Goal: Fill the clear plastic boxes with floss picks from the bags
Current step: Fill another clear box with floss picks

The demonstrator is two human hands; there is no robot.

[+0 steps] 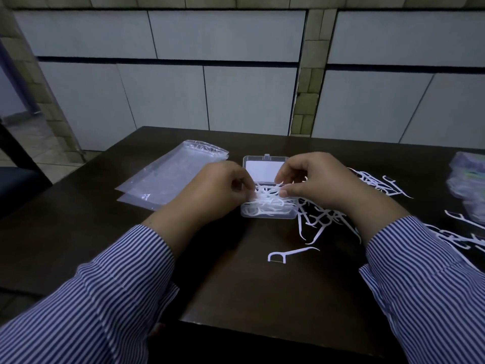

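Striped sleeves [86, 292] lay nearest. Both hands met over the open box [269, 203] at worktop [236, 285] centre: left hand [223, 190] and right hand [309, 179] each pinched picks [267, 198], long axes crosswise. Loose picks [320, 219] lay nearer my right.

Dark brown table [249, 285] is the reference. Behind its far edge: wall [236, 74] of large pale panels, dark horizontal seams, split by a column of small beige tiles [312, 74]. Left of the table: a second beige-tiled column [39, 82] running diagonally, tiled floor [39, 143] below it, and a dark blue object [18, 185] just off the left edge, can't identify.
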